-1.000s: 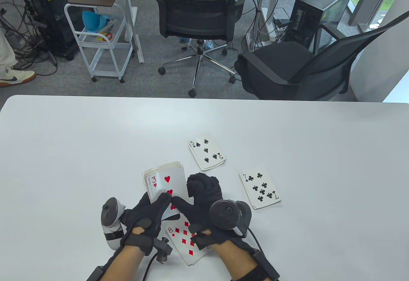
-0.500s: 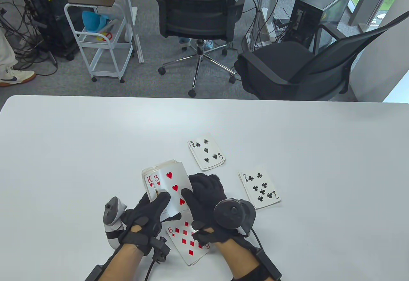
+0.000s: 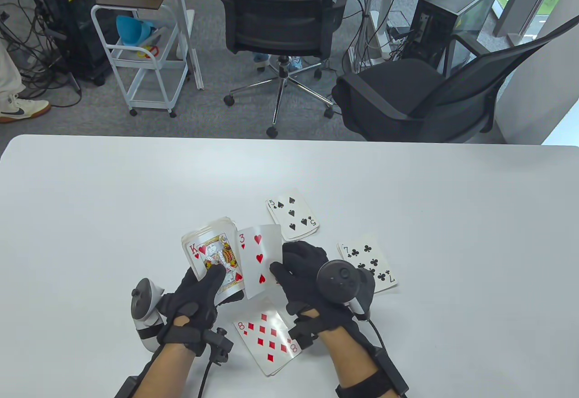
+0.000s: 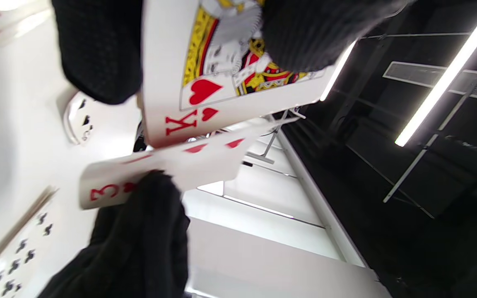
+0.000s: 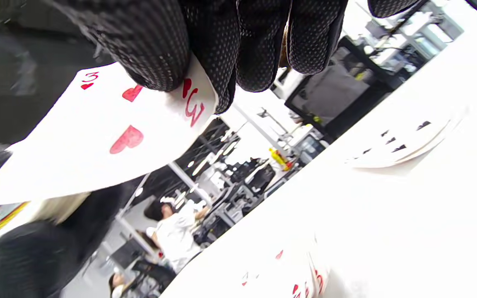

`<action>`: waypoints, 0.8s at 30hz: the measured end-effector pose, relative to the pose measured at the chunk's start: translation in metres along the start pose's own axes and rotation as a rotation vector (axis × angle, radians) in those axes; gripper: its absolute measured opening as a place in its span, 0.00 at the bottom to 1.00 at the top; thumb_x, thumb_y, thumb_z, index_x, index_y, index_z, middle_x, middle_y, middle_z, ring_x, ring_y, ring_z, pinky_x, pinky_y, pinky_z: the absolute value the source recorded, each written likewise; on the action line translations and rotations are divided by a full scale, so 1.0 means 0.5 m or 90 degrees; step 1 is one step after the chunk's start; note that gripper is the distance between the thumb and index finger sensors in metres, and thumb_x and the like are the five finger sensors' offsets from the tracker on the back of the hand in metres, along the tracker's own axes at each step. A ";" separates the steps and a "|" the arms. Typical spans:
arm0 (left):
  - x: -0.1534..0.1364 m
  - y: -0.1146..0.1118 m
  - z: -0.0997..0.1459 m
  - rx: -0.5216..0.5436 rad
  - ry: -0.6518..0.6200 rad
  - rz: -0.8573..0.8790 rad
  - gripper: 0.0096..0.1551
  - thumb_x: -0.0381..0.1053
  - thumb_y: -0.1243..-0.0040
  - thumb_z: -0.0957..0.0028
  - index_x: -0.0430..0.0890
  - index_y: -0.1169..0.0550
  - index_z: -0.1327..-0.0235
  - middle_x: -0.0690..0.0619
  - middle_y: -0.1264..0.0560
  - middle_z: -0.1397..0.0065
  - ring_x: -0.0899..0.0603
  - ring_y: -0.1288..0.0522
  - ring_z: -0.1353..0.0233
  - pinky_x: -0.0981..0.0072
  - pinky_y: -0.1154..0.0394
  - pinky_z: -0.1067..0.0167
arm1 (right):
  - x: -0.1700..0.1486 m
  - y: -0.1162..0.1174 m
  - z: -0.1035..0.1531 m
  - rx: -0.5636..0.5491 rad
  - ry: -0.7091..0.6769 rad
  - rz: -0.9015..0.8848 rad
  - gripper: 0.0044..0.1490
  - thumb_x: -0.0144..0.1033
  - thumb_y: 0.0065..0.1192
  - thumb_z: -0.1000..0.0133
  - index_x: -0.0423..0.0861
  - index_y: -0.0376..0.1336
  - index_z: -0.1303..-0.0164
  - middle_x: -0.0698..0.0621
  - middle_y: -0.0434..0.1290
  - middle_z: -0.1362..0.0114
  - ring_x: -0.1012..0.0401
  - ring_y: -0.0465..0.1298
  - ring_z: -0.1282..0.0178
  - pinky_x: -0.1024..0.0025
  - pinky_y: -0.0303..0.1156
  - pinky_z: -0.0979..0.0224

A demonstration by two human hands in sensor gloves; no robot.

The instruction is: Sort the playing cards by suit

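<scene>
My left hand point(image 3: 199, 291) grips the face-up deck point(image 3: 212, 253) above the table, with the king of hearts point(image 4: 205, 87) on top and the thumb pressed on it. My right hand point(image 3: 301, 276) pinches the three of hearts point(image 3: 258, 260) by its lower right corner, just right of the deck and off the table; the card also shows in the right wrist view point(image 5: 97, 136). On the table lie a spades pile with a five on top point(image 3: 293, 214), a clubs pile with a seven on top point(image 3: 367, 264) and a diamonds pile with an eight on top point(image 3: 268, 337).
The white table point(image 3: 90, 199) stretches wide to the left, right and back. Two black office chairs point(image 3: 280, 18) and a white cart point(image 3: 144, 40) stand on the floor beyond its far edge.
My right hand has slid the three of hearts off the deck to the right, uncovering the king of hearts. My left hand has moved the deck a little left and back.
</scene>
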State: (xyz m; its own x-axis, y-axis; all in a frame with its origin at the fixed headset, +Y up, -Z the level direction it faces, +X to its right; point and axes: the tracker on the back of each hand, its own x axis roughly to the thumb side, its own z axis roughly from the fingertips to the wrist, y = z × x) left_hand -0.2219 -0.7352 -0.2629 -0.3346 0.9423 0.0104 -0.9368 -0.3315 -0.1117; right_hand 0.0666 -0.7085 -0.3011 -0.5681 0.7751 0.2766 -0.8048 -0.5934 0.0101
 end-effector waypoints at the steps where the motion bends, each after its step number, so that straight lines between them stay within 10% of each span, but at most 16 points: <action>1: 0.004 0.001 0.000 0.002 -0.008 0.003 0.32 0.58 0.35 0.42 0.52 0.32 0.27 0.52 0.25 0.27 0.41 0.19 0.32 0.54 0.14 0.47 | -0.008 -0.001 -0.001 0.001 0.018 -0.014 0.24 0.44 0.70 0.41 0.42 0.73 0.43 0.42 0.66 0.24 0.38 0.60 0.20 0.27 0.48 0.24; 15: 0.040 0.011 -0.002 -0.019 -0.068 0.041 0.32 0.59 0.36 0.42 0.51 0.32 0.27 0.52 0.24 0.28 0.41 0.18 0.33 0.54 0.14 0.48 | -0.013 0.053 -0.020 0.068 0.073 0.084 0.23 0.44 0.70 0.41 0.42 0.72 0.44 0.41 0.64 0.23 0.36 0.57 0.19 0.26 0.45 0.24; 24: 0.044 0.021 -0.006 -0.011 -0.081 0.072 0.33 0.60 0.38 0.42 0.51 0.33 0.27 0.52 0.25 0.28 0.41 0.18 0.33 0.54 0.14 0.48 | 0.062 0.140 -0.139 0.202 0.124 0.221 0.23 0.44 0.70 0.40 0.41 0.72 0.43 0.39 0.60 0.21 0.35 0.51 0.17 0.25 0.41 0.24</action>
State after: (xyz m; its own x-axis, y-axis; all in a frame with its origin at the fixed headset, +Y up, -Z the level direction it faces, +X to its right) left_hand -0.2389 -0.7180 -0.2667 -0.4489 0.8851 0.1224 -0.8910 -0.4331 -0.1358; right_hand -0.0194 -0.7109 -0.3584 -0.8384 0.5290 0.1308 -0.4888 -0.8362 0.2488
